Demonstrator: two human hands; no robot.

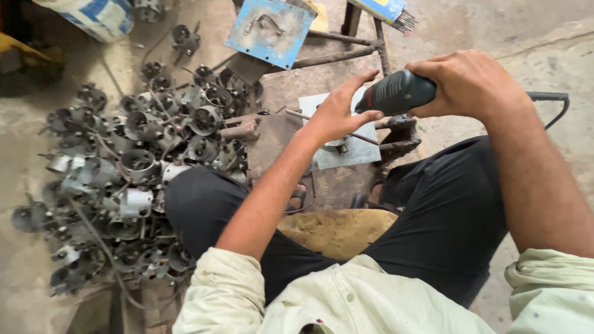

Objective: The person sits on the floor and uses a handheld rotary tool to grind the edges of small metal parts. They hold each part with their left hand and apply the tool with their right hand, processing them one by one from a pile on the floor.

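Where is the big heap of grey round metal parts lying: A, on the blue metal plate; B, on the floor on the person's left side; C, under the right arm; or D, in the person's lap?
B: the heap of grey round metal parts spreads over the concrete floor beside the left knee, while the right hand grips the dark green power tool.

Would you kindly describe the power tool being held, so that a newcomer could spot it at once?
Start at the big heap of grey metal fittings, then look right to the two raised hands. The right hand grips the power tool, while the left hand touches its front. It alone is dark green.
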